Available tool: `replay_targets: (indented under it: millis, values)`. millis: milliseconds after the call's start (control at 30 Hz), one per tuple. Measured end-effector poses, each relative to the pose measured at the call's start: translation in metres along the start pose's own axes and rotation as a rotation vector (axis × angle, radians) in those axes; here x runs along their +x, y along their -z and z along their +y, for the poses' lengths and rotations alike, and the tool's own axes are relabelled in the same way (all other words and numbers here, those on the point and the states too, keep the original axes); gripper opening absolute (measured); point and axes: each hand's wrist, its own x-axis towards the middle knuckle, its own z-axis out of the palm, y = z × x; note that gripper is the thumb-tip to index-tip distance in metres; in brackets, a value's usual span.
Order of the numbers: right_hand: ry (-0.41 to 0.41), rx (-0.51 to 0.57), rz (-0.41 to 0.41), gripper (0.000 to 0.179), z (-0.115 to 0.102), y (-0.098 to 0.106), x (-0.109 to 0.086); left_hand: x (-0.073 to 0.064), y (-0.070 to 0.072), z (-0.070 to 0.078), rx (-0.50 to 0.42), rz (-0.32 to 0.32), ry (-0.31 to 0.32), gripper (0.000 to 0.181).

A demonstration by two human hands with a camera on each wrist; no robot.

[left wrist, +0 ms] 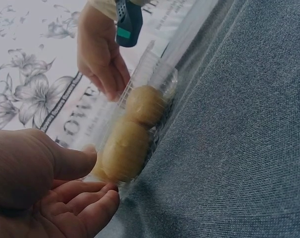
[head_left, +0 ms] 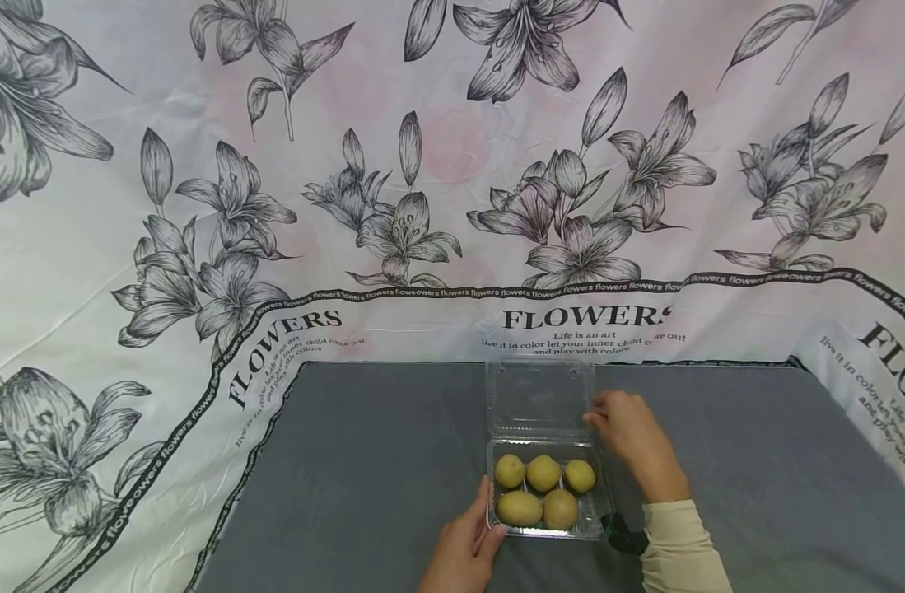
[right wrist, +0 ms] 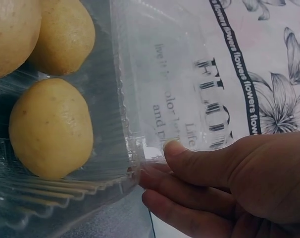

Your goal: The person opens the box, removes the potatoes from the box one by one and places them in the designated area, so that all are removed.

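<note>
A clear plastic clamshell box (head_left: 589, 520) stands on the grey tabletop with its lid (head_left: 541, 399) raised at the back. Several yellow-brown potatoes (head_left: 543, 473) lie inside in two rows; the right wrist view shows one potato (right wrist: 51, 129) close up, with smooth, lightly speckled skin. My left hand (head_left: 463, 539) holds the box at its front left corner, fingers along the side wall and thumb at the front. On the other side, my right hand (head_left: 633, 428) pinches the right edge of the lid near the hinge between thumb and fingers.
Grey cloth (head_left: 363, 478) covers the table around the box. Behind it and at both sides hangs a white curtain (head_left: 422, 329) printed with lilies and lettering. A dark device with a strap (left wrist: 129, 22) sits on the right wrist, beside a cream sleeve (head_left: 682, 543).
</note>
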Motion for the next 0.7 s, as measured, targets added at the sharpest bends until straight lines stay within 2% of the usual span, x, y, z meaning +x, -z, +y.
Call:
replay_targets:
  millis: [267,500,700]
  values:
    - [-0.015,0.008,-0.018,0.037,0.0031,-0.0054,0.001,-0.0017,-0.0002,-0.0017,0.001,0.0,-0.033,0.072]
    - [0.025,-0.004,-0.006,0.032,0.0054,-0.0061,0.0002,-0.0013,-0.0009,-0.0005,0.006,0.006,-0.009,0.072]
    - [0.018,0.004,-0.025,0.033,0.0068,-0.0078,0.0012,-0.0015,-0.0014,-0.0003,-0.006,0.016,-0.028,0.071]
